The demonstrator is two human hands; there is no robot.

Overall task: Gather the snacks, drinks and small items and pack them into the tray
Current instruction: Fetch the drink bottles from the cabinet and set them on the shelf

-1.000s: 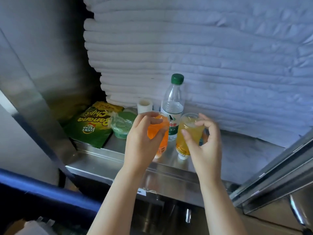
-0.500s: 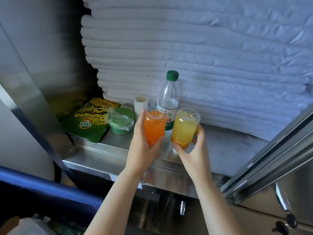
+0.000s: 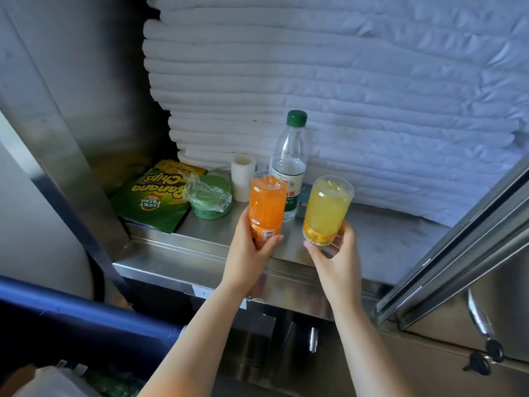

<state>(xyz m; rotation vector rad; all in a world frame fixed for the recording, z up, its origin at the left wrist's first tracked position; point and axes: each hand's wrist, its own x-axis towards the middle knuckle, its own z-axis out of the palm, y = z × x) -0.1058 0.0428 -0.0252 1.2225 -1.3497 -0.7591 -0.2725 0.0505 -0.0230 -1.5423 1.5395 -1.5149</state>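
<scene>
My left hand (image 3: 246, 250) grips an orange drink bottle (image 3: 266, 204), tipped bottom-up above the steel shelf (image 3: 200, 253). My right hand (image 3: 337, 253) holds a yellow drink bottle (image 3: 326, 207) the same way, just to the right. Behind them a clear water bottle (image 3: 289, 167) with a green cap stands upright on the shelf. A green banana chips bag (image 3: 154, 199) lies at the shelf's left end. Beside it sits a green round tub in plastic wrap (image 3: 210, 199), and a small white roll (image 3: 242, 176) stands behind that. No tray shows clearly.
A tall stack of folded white cloth (image 3: 343, 81) fills the back of the shelf. A steel door frame (image 3: 458, 253) slants across the right, with keys (image 3: 486, 356) hanging below it. Steel panels close the left side. A dark blue edge (image 3: 71, 319) crosses the lower left.
Both hands have lifted the two drink bottles off the shelf and drawn them towards me, with the bottles' bottoms now pointing up and away. The other items stayed put.
</scene>
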